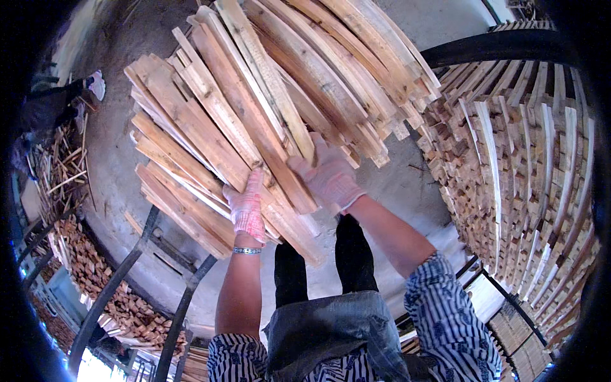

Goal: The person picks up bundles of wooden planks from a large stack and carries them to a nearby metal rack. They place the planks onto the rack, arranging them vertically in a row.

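Note:
A broad pile of rough wooden planks (216, 121) fans out in front of me, their near ends pointing toward my legs. My left hand (247, 207), in a pink-stained white glove, grips a plank near its close end. The thumb lies stretched along the wood; the other fingers are partly hidden. To its right, my right hand (331, 178), gloved alike, closes on the end of a pale wooden strip (270, 83). Its thumb rests over a neighbouring board (293, 181). Several planks stick out between and below the hands.
A tall stack of wooden strips (522, 172) stands on the right. Cut wood pieces (121, 299) are heaped at the lower left behind dark metal bars (114, 286). Loose scraps (63, 162) lie at the far left, near another person's dark-clothed form (54, 105).

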Action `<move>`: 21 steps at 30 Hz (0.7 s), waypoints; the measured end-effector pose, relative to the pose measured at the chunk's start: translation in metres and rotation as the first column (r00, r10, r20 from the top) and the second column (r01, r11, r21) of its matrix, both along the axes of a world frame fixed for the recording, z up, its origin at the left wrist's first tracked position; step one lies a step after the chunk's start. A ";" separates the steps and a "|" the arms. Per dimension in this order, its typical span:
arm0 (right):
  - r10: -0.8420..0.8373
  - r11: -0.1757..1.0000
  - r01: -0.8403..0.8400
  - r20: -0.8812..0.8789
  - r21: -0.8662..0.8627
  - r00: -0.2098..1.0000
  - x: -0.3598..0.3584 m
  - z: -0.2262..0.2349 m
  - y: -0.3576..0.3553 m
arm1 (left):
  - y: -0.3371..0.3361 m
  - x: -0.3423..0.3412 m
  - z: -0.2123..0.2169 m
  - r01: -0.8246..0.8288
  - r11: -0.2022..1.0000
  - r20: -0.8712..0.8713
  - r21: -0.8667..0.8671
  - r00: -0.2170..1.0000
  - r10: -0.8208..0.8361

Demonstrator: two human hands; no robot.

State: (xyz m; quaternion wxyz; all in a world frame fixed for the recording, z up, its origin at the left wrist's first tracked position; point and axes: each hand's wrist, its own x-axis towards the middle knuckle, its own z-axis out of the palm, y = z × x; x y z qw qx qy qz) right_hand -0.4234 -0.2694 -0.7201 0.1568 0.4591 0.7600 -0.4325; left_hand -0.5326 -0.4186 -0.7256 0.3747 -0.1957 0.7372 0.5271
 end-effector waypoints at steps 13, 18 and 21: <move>-0.243 0.945 0.157 -0.299 -0.286 0.923 0.037 -0.019 -0.050 | -0.084 0.033 0.001 -0.135 0.928 0.221 0.347 0.973 0.059; -0.283 0.959 0.280 -0.154 -0.043 0.947 0.015 -0.023 -0.065 | -0.080 0.037 -0.011 -0.103 0.966 0.165 0.238 0.984 0.064; -0.215 0.977 0.208 -0.203 -0.056 0.955 0.028 -0.006 -0.064 | -0.078 0.040 -0.002 -0.155 0.946 0.185 0.286 0.977 0.104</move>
